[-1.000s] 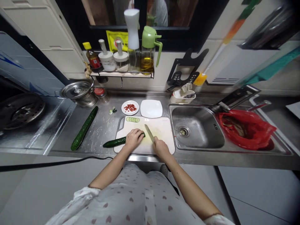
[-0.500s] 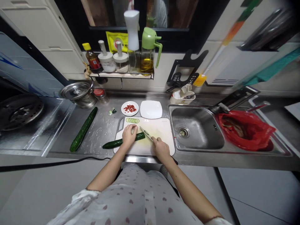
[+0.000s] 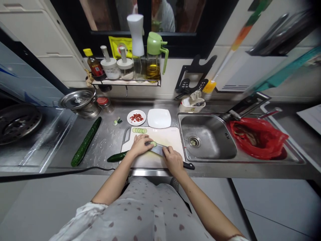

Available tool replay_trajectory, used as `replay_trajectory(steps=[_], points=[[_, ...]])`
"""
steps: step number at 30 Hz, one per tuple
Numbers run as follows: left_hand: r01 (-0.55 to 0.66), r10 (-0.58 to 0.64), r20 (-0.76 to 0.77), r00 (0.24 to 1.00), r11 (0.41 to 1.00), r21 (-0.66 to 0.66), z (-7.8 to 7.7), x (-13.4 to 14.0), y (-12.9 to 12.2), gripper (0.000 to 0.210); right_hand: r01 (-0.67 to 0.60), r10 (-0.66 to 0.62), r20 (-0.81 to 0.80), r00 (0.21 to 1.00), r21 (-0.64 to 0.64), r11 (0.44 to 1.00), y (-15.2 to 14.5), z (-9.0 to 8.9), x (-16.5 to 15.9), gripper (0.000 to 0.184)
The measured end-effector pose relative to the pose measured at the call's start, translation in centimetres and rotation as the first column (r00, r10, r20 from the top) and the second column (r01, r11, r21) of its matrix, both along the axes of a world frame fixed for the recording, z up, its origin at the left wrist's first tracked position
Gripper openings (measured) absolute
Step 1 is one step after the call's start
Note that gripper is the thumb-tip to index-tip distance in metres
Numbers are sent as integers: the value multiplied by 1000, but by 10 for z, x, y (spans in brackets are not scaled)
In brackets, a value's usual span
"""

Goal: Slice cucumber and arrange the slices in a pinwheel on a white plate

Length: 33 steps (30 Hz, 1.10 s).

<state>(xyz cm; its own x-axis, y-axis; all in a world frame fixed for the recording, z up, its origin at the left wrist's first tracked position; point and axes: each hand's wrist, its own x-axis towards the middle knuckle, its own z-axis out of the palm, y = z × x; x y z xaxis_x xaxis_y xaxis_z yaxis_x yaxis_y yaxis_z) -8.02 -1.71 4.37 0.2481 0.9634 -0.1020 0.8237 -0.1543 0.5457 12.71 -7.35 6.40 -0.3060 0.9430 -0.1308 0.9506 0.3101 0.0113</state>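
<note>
My right hand [image 3: 173, 161] grips a kitchen knife [image 3: 157, 150] with a black handle, its blade lying nearly flat over the cutting board [image 3: 175, 137]. A pale round cucumber slice [image 3: 153, 144] is on the blade near its tip. My left hand [image 3: 140, 145] reaches across to it, thumb and fingers closed at the slice's edge. Beneath my left hand and wrist lies the cut cucumber [image 3: 116, 157]; its rear end sticks out past the board's left side, and its cut end is hidden. A row of cucumber slices [image 3: 139, 130] rests along the board's upper left.
Behind the board stand a plate of chopped red pieces [image 3: 136, 117] and a white square plate [image 3: 159, 118]. A whole cucumber [image 3: 86, 142] lies left on the steel counter. The sink [image 3: 208, 139] is right of the board, beside a red plastic bag [image 3: 258, 139].
The knife has turned from upright beside the cucumber's cut end to nearly flat, with a slice on its blade. My left hand has moved its fingers rightward to that slice.
</note>
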Motion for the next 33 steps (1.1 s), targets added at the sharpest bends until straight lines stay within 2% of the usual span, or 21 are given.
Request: replay_trajectory(steps=[5, 8, 10, 13, 16, 22, 27, 33], points=[[-33, 28, 148, 989, 999, 31, -4, 6, 3, 22, 10, -10, 7, 1000, -5, 1000, -1, -2, 4, 32], [-156, 139, 255, 957, 987, 45, -10, 9, 4, 14, 38, -38, 6, 999, -20, 999, -3, -8, 10, 32], [-298, 282, 315, 906, 955, 1, -18, 9, 6, 15, 65, -65, 1, 998, -28, 997, -4, -12, 16, 32], [-491, 501, 341, 795, 863, -123, -30, 4, 12, 16, 111, -111, -9, 994, -38, 993, -6, -16, 26, 31], [-563, 587, 298, 753, 809, -170, -40, -2, 23, 16, 163, -163, -14, 986, -49, 985, -7, -17, 33, 33], [-589, 604, 164, 780, 797, -137, -44, -4, 47, 18, 214, -215, -8, 977, -63, 975, -7, -19, 37, 35], [-552, 558, 79, 826, 830, -85, -47, -1, 61, 20, 223, -225, -25, 974, -73, 972, -7, -21, 36, 35], [-485, 484, -21, 875, 875, -4, -48, -2, 66, 27, 223, -227, -35, 973, -99, 970, -5, -20, 35, 34]])
